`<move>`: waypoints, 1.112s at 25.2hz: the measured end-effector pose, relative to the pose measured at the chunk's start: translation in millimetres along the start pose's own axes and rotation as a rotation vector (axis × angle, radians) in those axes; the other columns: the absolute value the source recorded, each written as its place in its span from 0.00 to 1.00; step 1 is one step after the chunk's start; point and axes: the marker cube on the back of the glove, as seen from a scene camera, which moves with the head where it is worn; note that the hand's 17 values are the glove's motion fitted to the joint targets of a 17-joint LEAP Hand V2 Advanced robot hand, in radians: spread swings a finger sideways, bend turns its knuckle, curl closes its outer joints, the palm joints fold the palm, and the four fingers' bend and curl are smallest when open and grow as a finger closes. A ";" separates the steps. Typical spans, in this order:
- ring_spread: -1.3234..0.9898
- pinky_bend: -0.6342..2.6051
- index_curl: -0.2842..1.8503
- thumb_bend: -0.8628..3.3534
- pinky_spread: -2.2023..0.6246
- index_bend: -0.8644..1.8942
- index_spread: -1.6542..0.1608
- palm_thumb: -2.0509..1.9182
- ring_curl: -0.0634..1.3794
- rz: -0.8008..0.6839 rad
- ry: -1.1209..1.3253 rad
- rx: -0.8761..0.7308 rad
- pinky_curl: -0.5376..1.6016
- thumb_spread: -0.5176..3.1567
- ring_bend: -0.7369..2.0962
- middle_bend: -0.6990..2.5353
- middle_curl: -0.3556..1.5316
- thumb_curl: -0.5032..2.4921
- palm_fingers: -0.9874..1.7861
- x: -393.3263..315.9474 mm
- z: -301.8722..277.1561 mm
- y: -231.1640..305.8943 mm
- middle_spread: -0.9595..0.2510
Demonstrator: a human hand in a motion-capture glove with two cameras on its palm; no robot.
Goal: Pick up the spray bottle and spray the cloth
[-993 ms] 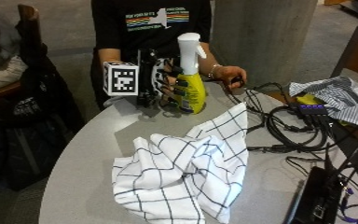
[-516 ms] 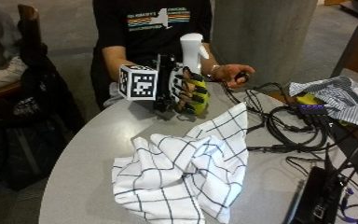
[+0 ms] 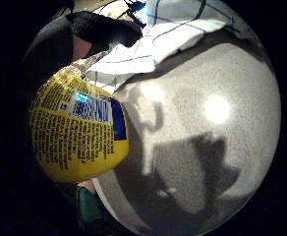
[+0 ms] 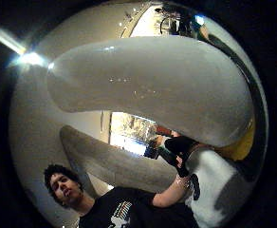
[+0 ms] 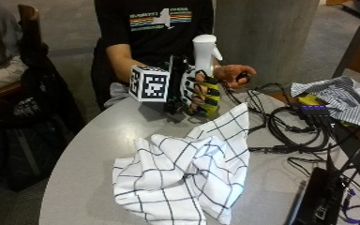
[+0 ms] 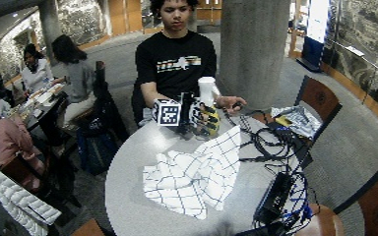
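At the far edge of the worktop (image 5: 86,154), the gloved right hand (image 5: 192,91) grips the yellow spray bottle (image 5: 205,75) upright, fingers curled around it. Just in front lies the crumpled checked cloth (image 5: 186,173). Beside the bottle, the bare left hand (image 5: 233,74) rests.

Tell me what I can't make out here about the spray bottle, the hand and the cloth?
- Spray bottle: in the outside view the gloved right hand covers most of its yellow body, so whether its base touches the table is unclear.
- Its label in the little finger side palm view: print too small to read.
- Nozzle opening: too small in both outside views.
- Checked cloth: its folds hide whether anything lies beneath.
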 end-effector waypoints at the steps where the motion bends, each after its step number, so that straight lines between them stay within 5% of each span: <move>1: 0.61 0.33 0.26 0.19 0.90 0.39 0.77 0.70 0.28 0.002 -0.005 0.003 0.42 0.37 0.37 0.28 0.40 0.30 0.57 -0.5 1.8 -1.4 0.83; 9: 0.59 0.31 0.27 0.22 0.87 0.38 0.79 0.76 0.27 -0.011 -0.019 0.051 0.41 0.36 0.39 0.30 0.41 0.33 0.71 -4.8 7.4 -5.9 0.79; 16: 0.57 0.32 0.28 0.21 0.84 0.36 0.80 0.78 0.30 -0.013 0.019 0.119 0.42 0.32 0.40 0.29 0.42 0.35 0.73 -18.2 -30.5 3.9 0.76; 28: 0.56 0.32 0.29 0.20 0.80 0.36 0.81 0.78 0.31 0.281 0.333 0.034 0.42 0.28 0.40 0.29 0.43 0.37 0.75 -17.0 -146.2 -21.9 0.75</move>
